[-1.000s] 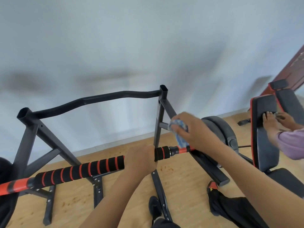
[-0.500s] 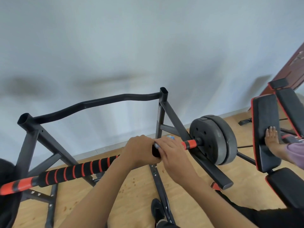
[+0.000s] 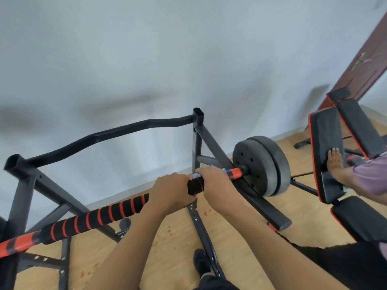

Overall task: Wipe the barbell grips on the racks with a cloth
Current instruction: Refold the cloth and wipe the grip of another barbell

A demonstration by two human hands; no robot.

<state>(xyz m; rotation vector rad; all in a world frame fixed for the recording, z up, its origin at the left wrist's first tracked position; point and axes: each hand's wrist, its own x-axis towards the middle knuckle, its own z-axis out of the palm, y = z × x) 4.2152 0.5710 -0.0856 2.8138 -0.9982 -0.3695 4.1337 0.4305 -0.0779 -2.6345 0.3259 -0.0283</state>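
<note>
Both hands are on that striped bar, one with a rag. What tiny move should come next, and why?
Probably draw the right hand and its cloth along the bar toward the left hand, which grips the striped foam. The cloth sits bunched beside the orange collar, so the foam's end seems next.

Most of the cloth (image 3: pixel 196 176) hidden under the right hand (image 3: pixel 213 180)

I see a black grip (image 3: pixel 100 219) with red stripes, grey weights (image 3: pixel 261 166), a black rack (image 3: pixel 104 135), a pale blue cloth (image 3: pixel 196 175), a black bench (image 3: pixel 326 143) with red edges, and a tan wood floor (image 3: pixel 171 237).
</note>
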